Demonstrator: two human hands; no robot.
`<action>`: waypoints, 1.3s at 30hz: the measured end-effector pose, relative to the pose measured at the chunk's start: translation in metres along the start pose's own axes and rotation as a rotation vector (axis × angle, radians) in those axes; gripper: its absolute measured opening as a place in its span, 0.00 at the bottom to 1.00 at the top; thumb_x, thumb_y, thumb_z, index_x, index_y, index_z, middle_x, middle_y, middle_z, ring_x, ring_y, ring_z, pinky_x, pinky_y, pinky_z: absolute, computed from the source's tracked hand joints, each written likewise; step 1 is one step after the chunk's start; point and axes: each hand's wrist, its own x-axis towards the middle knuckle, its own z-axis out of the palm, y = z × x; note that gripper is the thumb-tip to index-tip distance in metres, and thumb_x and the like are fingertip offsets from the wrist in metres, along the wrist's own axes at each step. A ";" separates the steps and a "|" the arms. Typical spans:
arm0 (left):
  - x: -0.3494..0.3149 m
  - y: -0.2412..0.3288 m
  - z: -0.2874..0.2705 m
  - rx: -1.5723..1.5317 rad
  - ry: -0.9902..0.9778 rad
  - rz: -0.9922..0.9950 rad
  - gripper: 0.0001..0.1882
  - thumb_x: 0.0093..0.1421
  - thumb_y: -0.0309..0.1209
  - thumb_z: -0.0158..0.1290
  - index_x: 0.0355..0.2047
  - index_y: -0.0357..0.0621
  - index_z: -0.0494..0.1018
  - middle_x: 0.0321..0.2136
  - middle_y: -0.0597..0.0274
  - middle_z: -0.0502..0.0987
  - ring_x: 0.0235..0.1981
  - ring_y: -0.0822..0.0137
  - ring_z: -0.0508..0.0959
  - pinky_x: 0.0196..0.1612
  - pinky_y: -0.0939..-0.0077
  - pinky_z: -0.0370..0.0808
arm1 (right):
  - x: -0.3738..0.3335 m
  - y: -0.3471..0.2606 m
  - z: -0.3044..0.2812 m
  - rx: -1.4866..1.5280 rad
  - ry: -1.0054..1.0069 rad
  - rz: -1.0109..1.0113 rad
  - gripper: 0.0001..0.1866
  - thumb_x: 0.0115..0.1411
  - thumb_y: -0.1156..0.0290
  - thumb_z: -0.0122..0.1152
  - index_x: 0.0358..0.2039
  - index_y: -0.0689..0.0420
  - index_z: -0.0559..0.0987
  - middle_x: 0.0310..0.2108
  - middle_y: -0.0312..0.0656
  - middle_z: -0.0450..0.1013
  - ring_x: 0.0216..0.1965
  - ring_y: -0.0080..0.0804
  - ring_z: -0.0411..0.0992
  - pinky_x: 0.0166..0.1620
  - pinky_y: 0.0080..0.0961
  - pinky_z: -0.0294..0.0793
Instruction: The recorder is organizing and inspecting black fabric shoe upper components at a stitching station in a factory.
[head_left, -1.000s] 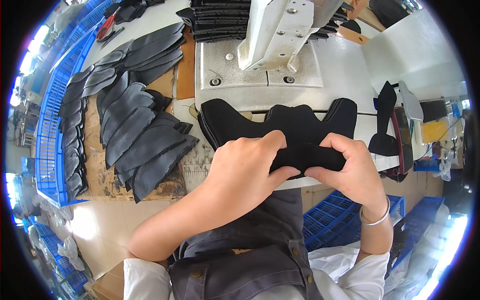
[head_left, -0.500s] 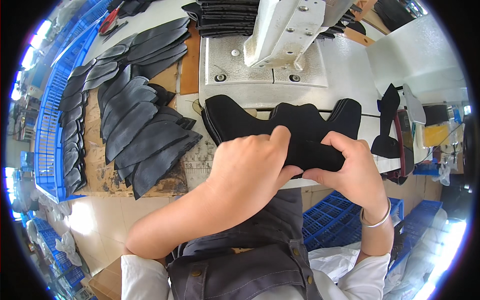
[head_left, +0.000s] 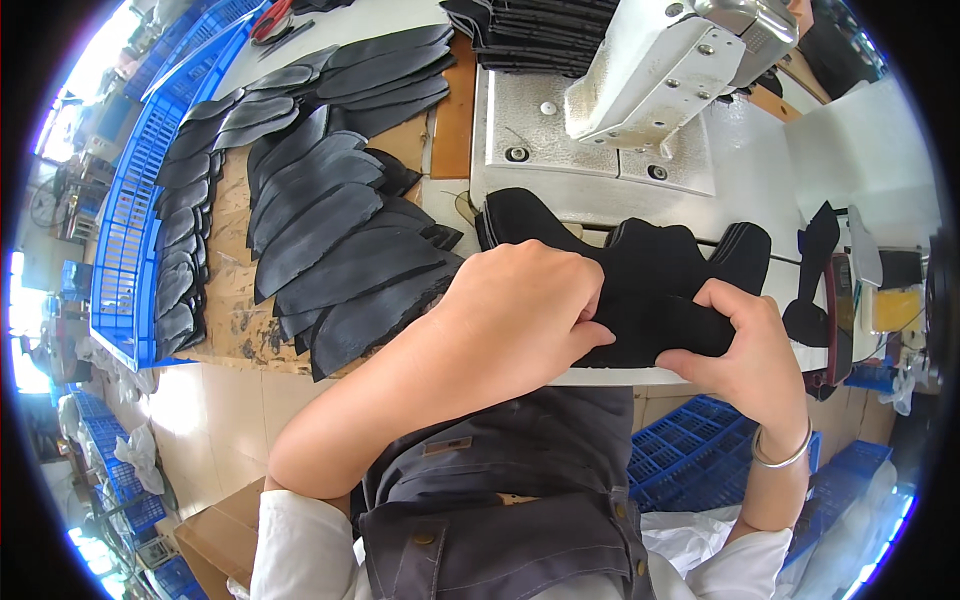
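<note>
A stack of black, wavy-edged cut fabric pieces (head_left: 645, 262) lies before me at the table's front edge, its layered edges showing at the far right lobe. My left hand (head_left: 525, 300) rests over its left part with curled fingers, the thumb pointing right along the near edge. On the right near corner, my right hand (head_left: 745, 345) grips the fabric between thumb and fingers. The two thumbs are apart, with black fabric between them. How many layers each hand holds is hidden.
A white industrial sewing machine (head_left: 655, 85) stands behind the stack. To the left, overlapping dark curved pieces (head_left: 330, 215) lie on brown board beside a blue basket (head_left: 120, 290). Red-handled scissors (head_left: 270, 22) are at the far left. More black pieces (head_left: 535, 40) are piled at the back.
The view has shifted, so the table and machine appear further right. My thumbs, nearly touching before, have parted; my left hand sits further left on the stack, and the front fabric looks flatter.
</note>
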 end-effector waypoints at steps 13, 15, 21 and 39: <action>-0.025 0.036 0.035 0.570 0.412 0.156 0.30 0.47 0.29 0.56 0.54 0.40 0.68 0.54 0.52 0.68 0.52 0.56 0.71 0.52 0.62 0.67 | -0.007 -0.007 0.000 -0.270 0.075 -0.032 0.23 0.41 0.60 0.75 0.28 0.62 0.73 0.17 0.51 0.69 0.21 0.49 0.71 0.25 0.36 0.67; -0.024 0.032 0.059 0.462 0.263 0.242 0.36 0.49 0.36 0.57 0.58 0.36 0.64 0.62 0.51 0.61 0.61 0.56 0.64 0.61 0.62 0.60 | -0.006 -0.006 0.002 -0.368 0.134 -0.053 0.24 0.43 0.55 0.73 0.26 0.61 0.73 0.18 0.50 0.71 0.24 0.51 0.73 0.26 0.39 0.69; -0.022 0.028 0.082 0.543 0.215 0.231 0.47 0.41 0.45 0.61 0.62 0.41 0.60 0.64 0.52 0.59 0.65 0.55 0.59 0.65 0.59 0.54 | -0.006 0.023 -0.032 0.117 -0.071 0.154 0.14 0.52 0.67 0.68 0.23 0.62 0.73 0.15 0.40 0.71 0.16 0.28 0.68 0.22 0.23 0.64; -0.022 0.028 0.085 0.717 0.195 0.238 0.33 0.56 0.33 0.46 0.65 0.66 0.59 0.64 0.52 0.58 0.63 0.55 0.62 0.63 0.60 0.58 | -0.015 0.040 -0.026 0.155 -0.019 0.074 0.10 0.54 0.72 0.67 0.23 0.59 0.73 0.17 0.32 0.71 0.18 0.15 0.64 0.22 0.16 0.62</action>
